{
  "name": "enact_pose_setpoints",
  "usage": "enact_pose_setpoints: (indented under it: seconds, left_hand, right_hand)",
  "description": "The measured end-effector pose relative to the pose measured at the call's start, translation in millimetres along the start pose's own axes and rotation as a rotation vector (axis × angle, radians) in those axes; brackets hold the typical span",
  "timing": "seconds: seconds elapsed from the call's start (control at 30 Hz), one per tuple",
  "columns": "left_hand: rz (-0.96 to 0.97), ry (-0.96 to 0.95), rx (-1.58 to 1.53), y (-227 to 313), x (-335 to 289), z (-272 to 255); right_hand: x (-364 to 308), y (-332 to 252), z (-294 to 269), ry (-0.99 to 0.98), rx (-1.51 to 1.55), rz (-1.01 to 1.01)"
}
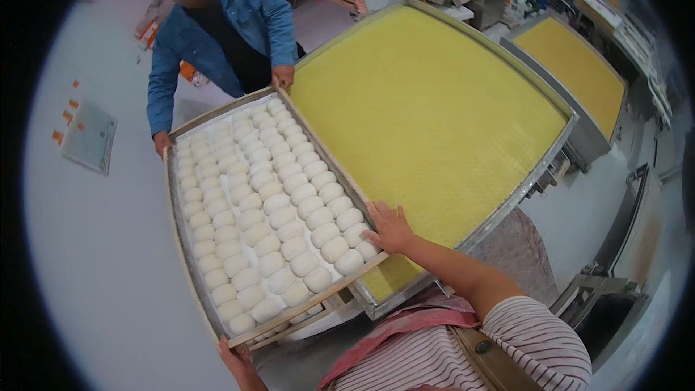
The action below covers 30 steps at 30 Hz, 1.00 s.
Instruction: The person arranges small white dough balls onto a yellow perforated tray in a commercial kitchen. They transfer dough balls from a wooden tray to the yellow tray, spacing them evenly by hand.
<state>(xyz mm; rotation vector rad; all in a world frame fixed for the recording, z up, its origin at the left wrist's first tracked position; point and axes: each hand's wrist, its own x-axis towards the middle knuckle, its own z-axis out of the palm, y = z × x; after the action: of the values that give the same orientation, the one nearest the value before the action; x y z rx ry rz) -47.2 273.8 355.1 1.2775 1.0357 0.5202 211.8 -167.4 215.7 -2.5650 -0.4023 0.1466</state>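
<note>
A wooden-framed tray [337,287] carries rows of white rounded dough buns [279,203] on white cloth. My left hand [237,363] grips the tray's near left corner, its fingertips at the rim. On the right side rail, close to the near right corner, my right hand [389,229] holds the frame, its thumb and fingers reaching over the edge beside the last buns. A co-worker in a blue denim jacket [268,11] has both hands on the tray's far corners. Under the near edge, more buns [295,320] show on a lower layer, mostly hidden.
A large metal-edged frame with a yellow mesh surface [434,116] lies right of the tray, partly beneath it. Behind it is a second yellow-topped frame [572,65]. Metal equipment [604,282] stands at the right. A white board [89,136] is at the far left.
</note>
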Motion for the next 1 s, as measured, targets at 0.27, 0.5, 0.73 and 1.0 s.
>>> enact_pose_setpoints:
  seconds: [0.27, 0.5, 0.73, 1.0]
  left_hand:
    - [0.756, -0.028, 0.213, 126.2, -149.5, 86.5]
    - [1.554, -0.38, 0.665, 169.2, -299.1, 335.2]
    - [1.61, -0.457, 0.651, 167.7, -355.9, 400.1]
    - [1.346, -0.286, 0.63, 170.7, -331.4, 331.5]
  right_hand:
    - [11.6, 46.9, -28.4, -0.174, 0.177, -0.044]
    - [-7.8, 289.8, -106.5, 0.251, 0.027, 0.122]
    - [-58.6, 377.8, -140.5, 0.563, 0.703, 0.5]
    - [-69.4, 359.6, -172.6, 0.682, 0.341, 0.451]
